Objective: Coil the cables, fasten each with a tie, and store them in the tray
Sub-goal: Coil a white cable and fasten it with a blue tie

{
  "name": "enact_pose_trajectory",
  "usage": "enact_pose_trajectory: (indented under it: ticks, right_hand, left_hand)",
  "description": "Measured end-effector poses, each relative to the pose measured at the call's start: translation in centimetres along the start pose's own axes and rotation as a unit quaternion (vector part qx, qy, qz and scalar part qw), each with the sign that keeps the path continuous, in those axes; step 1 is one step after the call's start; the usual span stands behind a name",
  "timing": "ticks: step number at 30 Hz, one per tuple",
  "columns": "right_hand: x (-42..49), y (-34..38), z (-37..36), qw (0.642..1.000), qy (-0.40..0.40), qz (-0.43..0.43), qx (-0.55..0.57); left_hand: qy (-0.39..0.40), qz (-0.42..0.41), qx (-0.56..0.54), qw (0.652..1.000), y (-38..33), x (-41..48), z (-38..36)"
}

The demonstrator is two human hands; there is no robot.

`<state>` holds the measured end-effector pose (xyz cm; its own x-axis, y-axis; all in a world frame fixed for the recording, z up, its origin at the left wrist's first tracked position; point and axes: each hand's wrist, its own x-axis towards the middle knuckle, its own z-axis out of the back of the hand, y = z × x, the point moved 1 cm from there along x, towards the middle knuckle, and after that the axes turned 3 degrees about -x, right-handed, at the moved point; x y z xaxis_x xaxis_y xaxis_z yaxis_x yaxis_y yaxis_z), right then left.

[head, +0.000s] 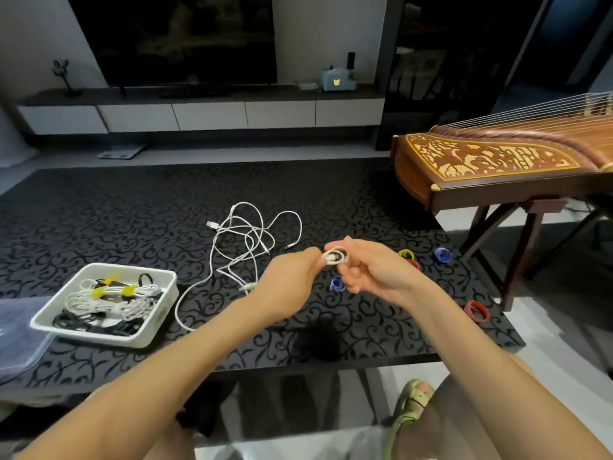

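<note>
Your left hand [288,277] and right hand [371,270] meet above the middle of the dark patterned table [132,210], both raised off its surface. Between them you hold a small coil of white cable [335,256]. The left fingertips pinch its left side. The right thumb and forefinger are curled round its right side, and the other right fingers hang loosely curled below. Something dark crosses the coil; it is too small to tell what.

The loose white cables [247,240] lie tangled on the table beyond your left hand, and one strand loops down towards the tray. The white tray [99,337] stands near the table's left front edge. It holds several coiled white and black cables, some bound with yellow ties [127,290].

Spare ties lie on the table:
- a blue tie [337,283] below your right hand;
- a yellow tie [405,253] and a red one close together to the right;
- a second blue tie [442,254] beyond them;
- a red tie [476,311] near the right edge.

A wooden zither [491,161] stands on a stand beside the table.
</note>
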<state>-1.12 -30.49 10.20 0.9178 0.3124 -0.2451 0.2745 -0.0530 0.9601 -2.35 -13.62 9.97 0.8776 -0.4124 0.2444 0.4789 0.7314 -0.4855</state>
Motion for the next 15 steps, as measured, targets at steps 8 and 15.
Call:
enact_pose_trajectory:
  ticks: [8,15]
  right_hand:
    - [3.9,-7.0,2.1,0.721,-0.147,0.021,-0.677]
    - [5.6,-9.6,0.2,0.763,-0.166,0.04,-0.623]
  left_hand:
    - [-0.058,0.248,-0.301,0.919,3.7,2.5,-2.7]
    - [-0.033,0.327,-0.484,0.811,4.7,0.6,-3.8]
